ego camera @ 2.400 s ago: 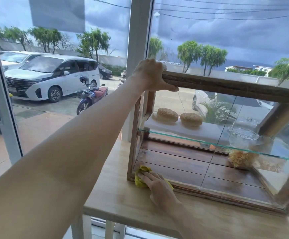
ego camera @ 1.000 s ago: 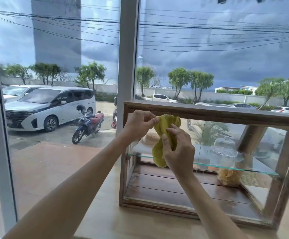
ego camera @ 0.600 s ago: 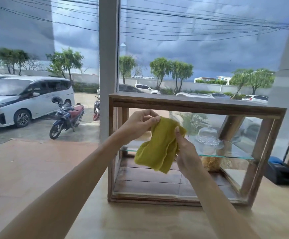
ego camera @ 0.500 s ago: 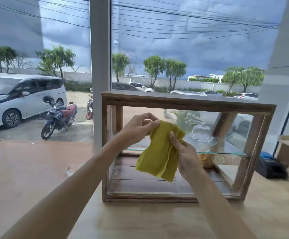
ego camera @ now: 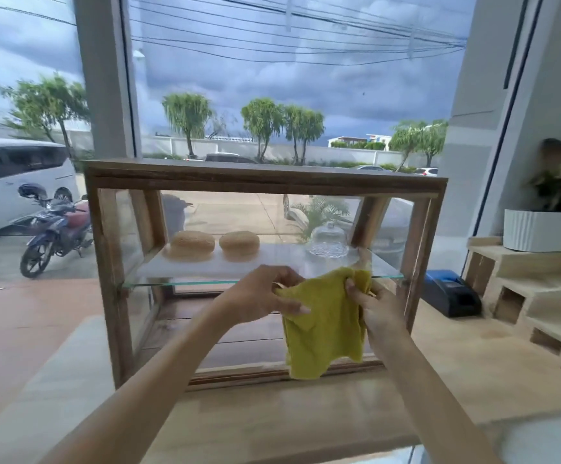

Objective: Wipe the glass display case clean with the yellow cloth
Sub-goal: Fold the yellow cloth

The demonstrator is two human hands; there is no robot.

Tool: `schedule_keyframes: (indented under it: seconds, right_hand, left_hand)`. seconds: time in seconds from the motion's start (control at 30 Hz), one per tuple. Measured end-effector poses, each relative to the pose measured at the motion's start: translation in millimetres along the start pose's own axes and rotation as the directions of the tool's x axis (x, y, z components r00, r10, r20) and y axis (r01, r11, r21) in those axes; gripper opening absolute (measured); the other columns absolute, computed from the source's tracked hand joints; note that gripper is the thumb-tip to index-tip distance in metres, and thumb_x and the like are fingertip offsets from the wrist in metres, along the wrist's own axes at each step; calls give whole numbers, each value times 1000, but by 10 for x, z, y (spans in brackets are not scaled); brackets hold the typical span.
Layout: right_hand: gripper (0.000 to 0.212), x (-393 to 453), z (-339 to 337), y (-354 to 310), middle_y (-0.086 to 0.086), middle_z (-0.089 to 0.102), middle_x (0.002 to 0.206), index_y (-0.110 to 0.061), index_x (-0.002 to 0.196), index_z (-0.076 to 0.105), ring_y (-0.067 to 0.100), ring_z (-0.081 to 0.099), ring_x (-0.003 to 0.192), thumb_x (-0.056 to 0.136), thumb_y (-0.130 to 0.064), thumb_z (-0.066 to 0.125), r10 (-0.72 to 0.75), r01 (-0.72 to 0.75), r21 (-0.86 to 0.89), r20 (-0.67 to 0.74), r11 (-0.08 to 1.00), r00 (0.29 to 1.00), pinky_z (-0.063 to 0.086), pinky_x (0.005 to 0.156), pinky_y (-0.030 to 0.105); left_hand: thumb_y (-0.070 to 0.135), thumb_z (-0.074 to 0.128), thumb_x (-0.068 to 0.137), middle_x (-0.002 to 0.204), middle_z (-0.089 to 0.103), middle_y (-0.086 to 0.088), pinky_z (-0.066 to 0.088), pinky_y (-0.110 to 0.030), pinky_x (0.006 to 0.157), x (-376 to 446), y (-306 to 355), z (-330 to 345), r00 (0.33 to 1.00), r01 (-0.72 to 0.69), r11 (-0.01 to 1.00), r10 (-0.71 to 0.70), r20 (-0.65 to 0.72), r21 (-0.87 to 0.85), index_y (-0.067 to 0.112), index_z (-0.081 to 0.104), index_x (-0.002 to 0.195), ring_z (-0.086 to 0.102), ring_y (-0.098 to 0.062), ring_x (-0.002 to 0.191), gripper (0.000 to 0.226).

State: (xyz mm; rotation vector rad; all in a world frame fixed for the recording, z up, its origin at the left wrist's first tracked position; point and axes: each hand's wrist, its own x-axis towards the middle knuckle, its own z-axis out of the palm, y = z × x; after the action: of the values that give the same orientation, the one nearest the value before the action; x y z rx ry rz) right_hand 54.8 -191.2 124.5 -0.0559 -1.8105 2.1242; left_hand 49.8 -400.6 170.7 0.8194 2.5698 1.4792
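A wood-framed glass display case (ego camera: 265, 177) stands on a light wooden counter (ego camera: 439, 373) against the window. Its glass shelf (ego camera: 178, 282) carries two round buns (ego camera: 193, 242) and a small glass dome (ego camera: 328, 235). In front of the case hangs the yellow cloth (ego camera: 322, 329), held up by its top edge. My left hand (ego camera: 259, 296) pinches the cloth's upper left corner. The upper right corner is gripped by my right hand (ego camera: 377, 309). Both hands are just in front of the case's front opening, near the shelf edge.
A black and blue device (ego camera: 449, 294) sits on the counter right of the case. Stepped wooden risers (ego camera: 536, 296) with a white planter (ego camera: 543, 229) stand at the far right. Behind the case is a large window with a white pillar (ego camera: 108, 78).
Earlier my right hand wiped the case's floor while the left held the top. Both hands then lifted the cloth and spread it. The view has since shifted left to right; cloth hangs lower.
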Motion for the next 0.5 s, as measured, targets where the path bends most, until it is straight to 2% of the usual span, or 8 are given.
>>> schedule_keyframes:
  seconds: [0.07, 0.1, 0.23, 0.37, 0.43, 0.5]
  right_hand:
    - [14, 110, -240, 52, 4, 72, 91, -19, 86, 70, 27, 65, 94, 78, -30, 74, -36, 34, -88, -20, 996, 999, 50, 91, 47]
    - [12, 156, -379, 74, 4, 72, 89, -20, 84, 70, 27, 65, 93, 78, -29, 74, -60, 55, -133, -35, 990, 998, 50, 91, 47]
    - [3, 355, -1010, 127, 2, 71, 86, -25, 83, 68, 25, 65, 90, 83, -23, 71, -141, 129, -237, -31, 963, 990, 52, 87, 44]
    - [22, 546, -1637, 220, 5, 71, 94, -10, 101, 70, 29, 63, 97, 84, -24, 68, -95, 91, -208, -9, 974, 995, 50, 90, 46]
    - [16, 628, -1954, 255, 7, 69, 94, -11, 97, 69, 29, 61, 98, 85, -20, 66, -43, 44, -179, 12, 983, 999, 49, 87, 43]
    - [10, 680, -2181, 263, 7, 68, 94, -17, 94, 68, 29, 60, 98, 85, -14, 65, -12, 19, -156, 50, 988, 999, 48, 87, 40]
  left_hand:
    - [22, 83, 69, 66, 56, 6, 40, -24, 60, 131, -4, 189, 1000, -3, 976, -1, 19, 218, 22, 63, 73, 49, -6, 58, 20]
    - [24, 83, 69, 59, 50, 8, 35, -24, 56, 203, -5, 299, 1000, 10, 953, -18, 23, 302, 22, 60, 65, 44, -6, 55, 23]
    - [26, 80, 71, 54, 40, 6, 28, -27, 54, 511, 26, 802, 999, 46, 909, -43, -16, 415, 16, 53, 61, 35, -12, 54, 31]
    - [25, 78, 73, 60, 38, 5, 26, -28, 56, 810, 31, 1365, 991, 38, 948, 4, -131, 317, 3, 53, 67, 34, -14, 58, 34]
    - [22, 78, 75, 61, 38, 7, 27, -25, 57, 912, 53, 1674, 980, 27, 987, 5, -199, 160, 11, 46, 61, 34, -11, 59, 36]
    - [12, 73, 80, 57, 41, 14, 32, -14, 58, 958, 102, 1925, 970, 3, 999, -15, -241, -51, 18, 42, 61, 39, -1, 53, 37]
